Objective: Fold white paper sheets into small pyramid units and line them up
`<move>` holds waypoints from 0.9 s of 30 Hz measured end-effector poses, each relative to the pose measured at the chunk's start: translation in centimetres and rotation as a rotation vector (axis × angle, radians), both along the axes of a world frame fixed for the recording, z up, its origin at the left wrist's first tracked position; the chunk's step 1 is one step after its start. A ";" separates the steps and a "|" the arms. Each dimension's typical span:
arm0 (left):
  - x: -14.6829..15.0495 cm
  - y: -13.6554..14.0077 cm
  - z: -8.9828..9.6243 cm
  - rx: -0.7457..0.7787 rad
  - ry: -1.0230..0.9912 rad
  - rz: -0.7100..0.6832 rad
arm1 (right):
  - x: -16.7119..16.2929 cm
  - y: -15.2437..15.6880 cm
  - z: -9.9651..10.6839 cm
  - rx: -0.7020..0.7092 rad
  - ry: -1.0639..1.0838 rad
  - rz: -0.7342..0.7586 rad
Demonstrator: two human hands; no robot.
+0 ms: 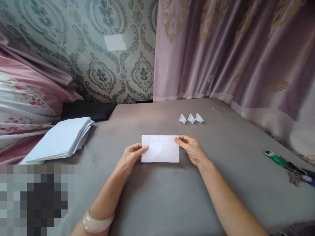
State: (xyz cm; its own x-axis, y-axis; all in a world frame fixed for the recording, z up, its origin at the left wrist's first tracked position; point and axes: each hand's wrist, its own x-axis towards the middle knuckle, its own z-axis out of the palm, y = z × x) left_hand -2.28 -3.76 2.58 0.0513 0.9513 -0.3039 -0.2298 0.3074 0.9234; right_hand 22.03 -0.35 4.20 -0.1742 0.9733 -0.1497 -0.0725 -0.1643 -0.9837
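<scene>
A grey cloth-covered surface [157, 203] spreads from near to far in front of me. A purple curtain [187, 59] with gold motifs hangs along its far and right sides; a wall [137, 19] with grey-green scrollwork paper stands at the far left. Pink and white floral fabric [22, 91] drapes at the left. In front of it lies a thick, uneven stack of white paper [59, 139], with a flat black item [88, 109] just beyond.

In the middle of the scene, a person holds up a white paper rectangle [159, 149]. Its long axis runs left to right, its short ends point to either side, and its broad face is turned towards the person. Faint creases cross near its centre. The left hand [131, 157] pinches the left end, thumb in front; the right hand [193, 149] pinches the upper right corner the same way.

At the right lies a bunch of keys [292, 170] with a green piece attached. A pale bangle [97, 223] circles the left forearm. Beyond the right hand, three small folded paper shapes [191, 118] stand in a row.
</scene>
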 end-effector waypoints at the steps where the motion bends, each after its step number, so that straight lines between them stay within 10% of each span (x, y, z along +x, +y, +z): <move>1: 0.0 0.1 -0.2 -0.003 -0.010 0.033 | 0.0 0.0 -0.2 -0.030 -0.001 0.047; 19: 0.1 0.4 -0.5 -0.095 0.006 0.113 | -1.2 0.0 -1.3 -0.252 -0.079 0.010; 27: 0.4 0.4 -0.6 -0.195 0.154 -0.030 | -1.5 0.2 -3.6 -0.089 -0.581 0.008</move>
